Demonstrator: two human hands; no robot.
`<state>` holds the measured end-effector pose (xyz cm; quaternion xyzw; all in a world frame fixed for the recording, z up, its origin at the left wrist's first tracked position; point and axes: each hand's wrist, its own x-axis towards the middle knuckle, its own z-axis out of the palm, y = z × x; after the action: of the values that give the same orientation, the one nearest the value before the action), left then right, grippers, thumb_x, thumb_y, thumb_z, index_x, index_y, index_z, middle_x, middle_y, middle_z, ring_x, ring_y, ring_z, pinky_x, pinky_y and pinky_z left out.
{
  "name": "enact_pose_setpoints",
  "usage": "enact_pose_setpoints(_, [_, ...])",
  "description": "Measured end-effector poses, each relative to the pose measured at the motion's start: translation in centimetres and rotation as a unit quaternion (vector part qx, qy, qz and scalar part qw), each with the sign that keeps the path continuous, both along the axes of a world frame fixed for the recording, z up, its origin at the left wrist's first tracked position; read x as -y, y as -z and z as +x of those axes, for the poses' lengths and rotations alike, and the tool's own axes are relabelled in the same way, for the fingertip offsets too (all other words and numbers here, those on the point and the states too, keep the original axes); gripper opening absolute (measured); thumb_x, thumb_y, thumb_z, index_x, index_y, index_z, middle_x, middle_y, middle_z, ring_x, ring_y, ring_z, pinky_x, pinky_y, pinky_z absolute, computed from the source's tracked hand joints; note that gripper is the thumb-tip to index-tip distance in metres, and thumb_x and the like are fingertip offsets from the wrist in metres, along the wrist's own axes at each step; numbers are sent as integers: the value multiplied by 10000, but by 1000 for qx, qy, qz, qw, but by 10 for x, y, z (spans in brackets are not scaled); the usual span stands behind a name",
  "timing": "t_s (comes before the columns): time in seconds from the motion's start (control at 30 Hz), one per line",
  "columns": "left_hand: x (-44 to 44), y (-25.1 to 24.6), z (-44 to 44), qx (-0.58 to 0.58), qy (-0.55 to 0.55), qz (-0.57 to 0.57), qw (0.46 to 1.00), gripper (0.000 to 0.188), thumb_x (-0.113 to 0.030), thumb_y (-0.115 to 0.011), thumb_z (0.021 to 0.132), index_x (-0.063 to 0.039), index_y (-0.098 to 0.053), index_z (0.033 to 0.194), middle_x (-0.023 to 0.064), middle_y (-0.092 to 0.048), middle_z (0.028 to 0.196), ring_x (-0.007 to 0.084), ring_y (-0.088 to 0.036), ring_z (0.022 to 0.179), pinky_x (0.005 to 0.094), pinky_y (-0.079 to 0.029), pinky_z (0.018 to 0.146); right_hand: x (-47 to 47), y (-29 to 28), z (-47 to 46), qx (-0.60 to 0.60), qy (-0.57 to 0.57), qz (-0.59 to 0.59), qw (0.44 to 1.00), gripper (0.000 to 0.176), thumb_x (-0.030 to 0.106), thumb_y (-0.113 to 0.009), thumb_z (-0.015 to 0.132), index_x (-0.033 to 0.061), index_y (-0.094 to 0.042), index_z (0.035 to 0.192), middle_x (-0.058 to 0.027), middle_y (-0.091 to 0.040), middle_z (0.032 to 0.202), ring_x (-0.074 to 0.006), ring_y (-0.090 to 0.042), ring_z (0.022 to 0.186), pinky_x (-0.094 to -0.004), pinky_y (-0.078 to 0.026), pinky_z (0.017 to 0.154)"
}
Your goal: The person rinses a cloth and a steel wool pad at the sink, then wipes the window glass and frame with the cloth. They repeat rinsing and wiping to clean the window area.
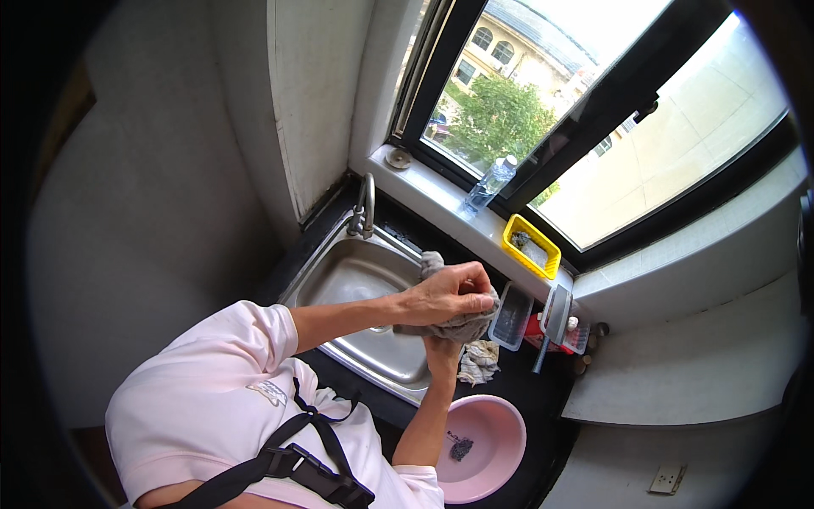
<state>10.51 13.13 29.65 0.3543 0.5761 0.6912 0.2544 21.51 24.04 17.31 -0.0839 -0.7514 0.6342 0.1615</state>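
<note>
A bunched grey cloth is held up over the right side of a stainless steel sink. My left hand grips it from above, thumb and curled fingers closed on the fabric. From below, my right hand holds the same cloth, its fingers mostly hidden behind the folds. One end of the cloth sticks up past my left wrist. A flat grey piece juts out under my left hand; whether it is cloth or something else I cannot tell. The curved metal faucet stands at the sink's back corner.
A crumpled pale rag lies beside the sink, near a pink basin with a dark scouring pad inside. Plastic containers stand by the wall. On the sill are a yellow basket, a clear bottle and a round metal piece.
</note>
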Motion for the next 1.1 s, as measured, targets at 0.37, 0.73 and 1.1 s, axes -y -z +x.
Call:
enact_pose_setpoints(0.37, [-26, 49, -116, -10, -272, -13, 962, 258, -136, -774, 890, 10, -645, 1060, 51, -671, 913, 119, -639, 845, 285, -546, 744, -79, -7, 14, -271, 87, -440, 852, 487, 137, -708, 920, 63, -572, 1381, -115, -662, 1295, -287, -658, 1178, -488, -551, 1029])
enact_pose_setpoints(0.73, [-154, 104, -276, -166, -379, -322, 852, 920, -450, -878, 723, -61, -434, 1428, 155, -536, 1399, 353, -479, 1320, 471, -427, 1099, -108, -7, 87, -70, 323, -364, 871, 606, -12, -698, 805, 8, -526, 1385, -144, -574, 1322, -294, -585, 1188, -436, -511, 1023])
enact_pose_setpoints(1.1, [-196, 91, -256, -154, -335, -267, 890, 725, -352, -876, 776, -30, -513, 1315, 206, -641, 1259, 369, -630, 1198, 474, -542, 995, -118, -13, 86, 2, 295, -256, 921, 621, -49, -688, 801, -62, -524, 1400, -136, -626, 1298, -258, -627, 1151, -371, -493, 1028])
